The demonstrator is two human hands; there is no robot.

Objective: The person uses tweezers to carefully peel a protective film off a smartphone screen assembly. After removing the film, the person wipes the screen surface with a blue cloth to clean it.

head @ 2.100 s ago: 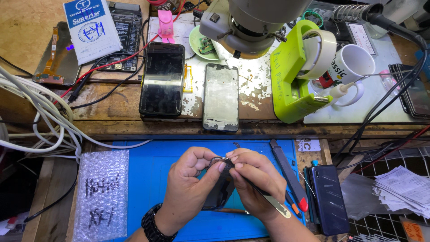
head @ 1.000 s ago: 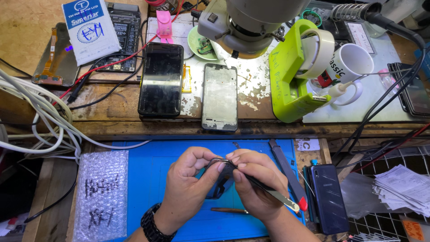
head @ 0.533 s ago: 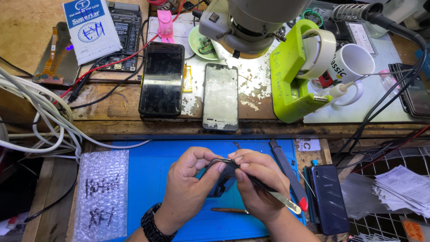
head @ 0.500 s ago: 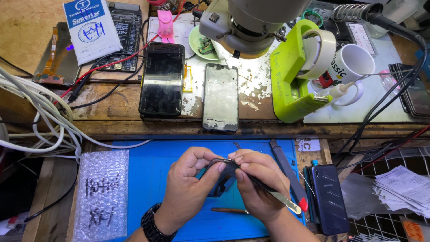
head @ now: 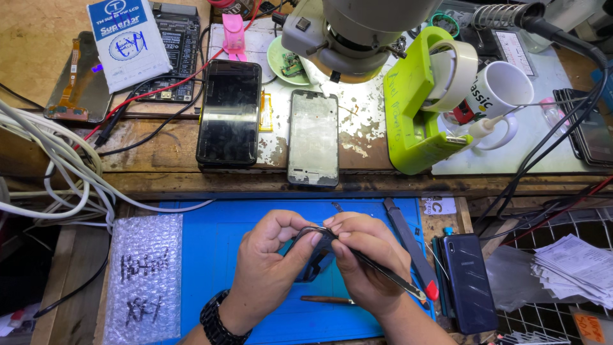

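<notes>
My left hand [head: 268,265] and my right hand [head: 364,255] meet over a blue mat [head: 211,255]. Together they pinch a small dark phone part [head: 314,255] between fingertips. My right hand also grips thin metal tweezers [head: 389,278] that run back toward the lower right, tips at the part. A black watch sits on my left wrist. The fingers hide most of the part.
A black phone screen [head: 228,114] and a bare phone frame [head: 313,137] lie on the wooden bench above. A green tape dispenser [head: 415,108], a white mug [head: 501,92], a microscope head [head: 364,32], white cables [head: 51,172], bubble wrap [head: 143,275] and a dark phone [head: 469,281] surround the mat.
Both hands stay in place over the mat. The fingers and tweezers shift slightly around the small part.
</notes>
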